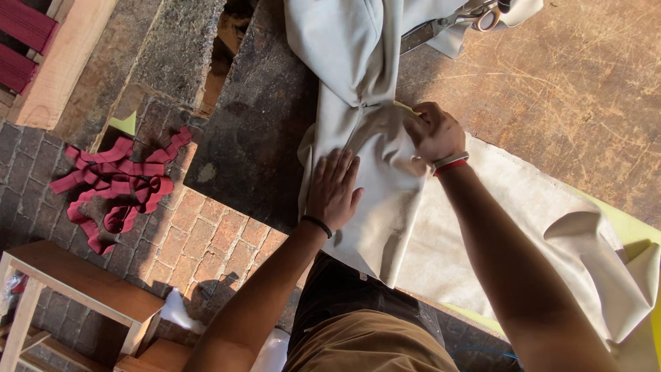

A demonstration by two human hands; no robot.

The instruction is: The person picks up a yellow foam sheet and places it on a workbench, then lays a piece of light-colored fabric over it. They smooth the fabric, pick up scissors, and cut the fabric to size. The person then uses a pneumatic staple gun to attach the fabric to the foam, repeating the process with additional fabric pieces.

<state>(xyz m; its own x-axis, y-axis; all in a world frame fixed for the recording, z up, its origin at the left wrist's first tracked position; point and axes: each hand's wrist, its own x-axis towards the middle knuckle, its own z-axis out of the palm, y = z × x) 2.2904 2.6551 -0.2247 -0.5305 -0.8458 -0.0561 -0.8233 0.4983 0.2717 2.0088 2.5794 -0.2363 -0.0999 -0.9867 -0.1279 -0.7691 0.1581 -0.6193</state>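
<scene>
The left hand (334,189) lies open and flat on the cream cloth (375,172) at the edge of the worn wooden table (571,83), while the right hand (432,131) is closed in a pinch on a small yellow piece (406,108), seemingly marking chalk, pressed against the fabric. Sound practice here is judged to be keeping the flat palm firm so the cloth stays taut and unwrinkled under the marking hand. The folded cloth's long axis runs from the scissors (454,21) at the far edge toward the person, its lower end hanging over the table edge above the brick floor (206,241).
</scene>
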